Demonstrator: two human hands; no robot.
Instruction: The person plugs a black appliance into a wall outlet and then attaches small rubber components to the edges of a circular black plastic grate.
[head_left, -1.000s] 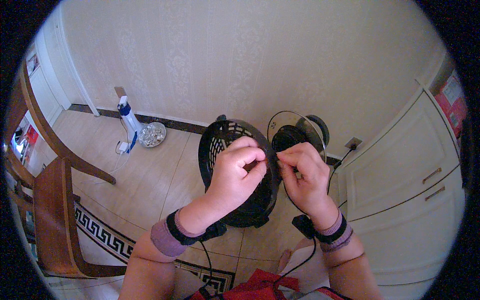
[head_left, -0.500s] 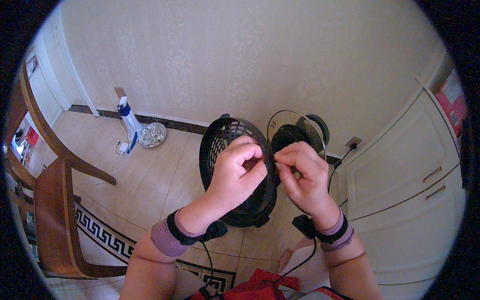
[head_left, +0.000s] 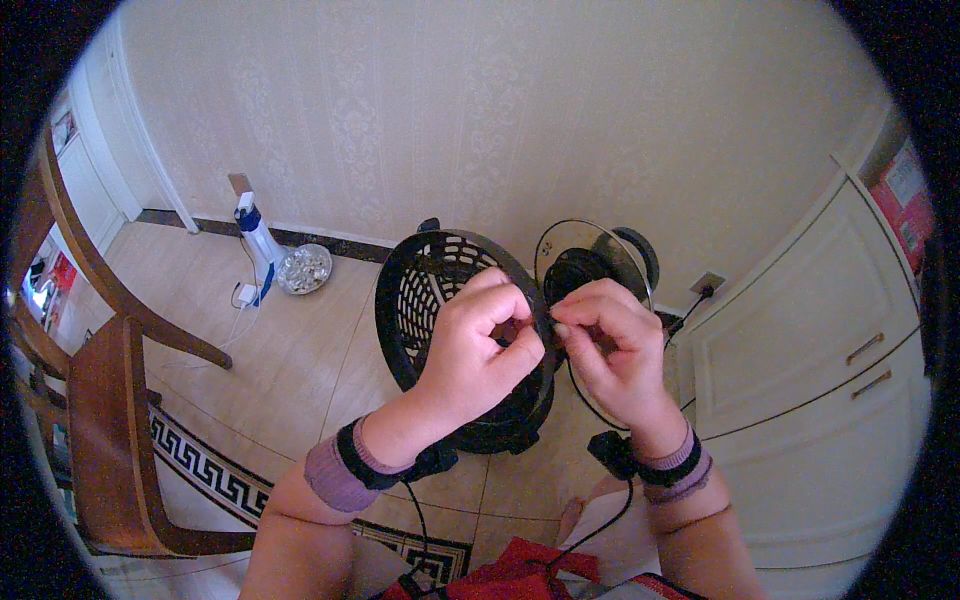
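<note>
My left hand [head_left: 482, 340] is curled with thumb and forefinger near each other, in front of a black slatted plastic basket [head_left: 388, 318]. The hand overlaps the basket's opening, and its other fingertips are hidden. At the basket's right rim my right hand [head_left: 615, 345] pinches with thumb and fingertips, almost meeting the left one. Whatever lies between the fingers of either hand is too small or too hidden to name. The basket's mouth leans toward the left. Both wrists wear mauve cuffs with black straps and cabled black boxes.
Behind my right hand a glass lid [head_left: 628, 255] leans by black round cookware. A white cabinet [head_left: 790, 350] bounds the right, with a plugged wall socket [head_left: 708, 285]. A wooden chair [head_left: 112, 420] stands left; a blue-and-white device [head_left: 262, 245] and a shiny bowl [head_left: 304, 269] sit by the wall.
The basket has swung left and tipped, so more of its slatted inside shows. Both hands have shifted slightly right, still curled close together.
</note>
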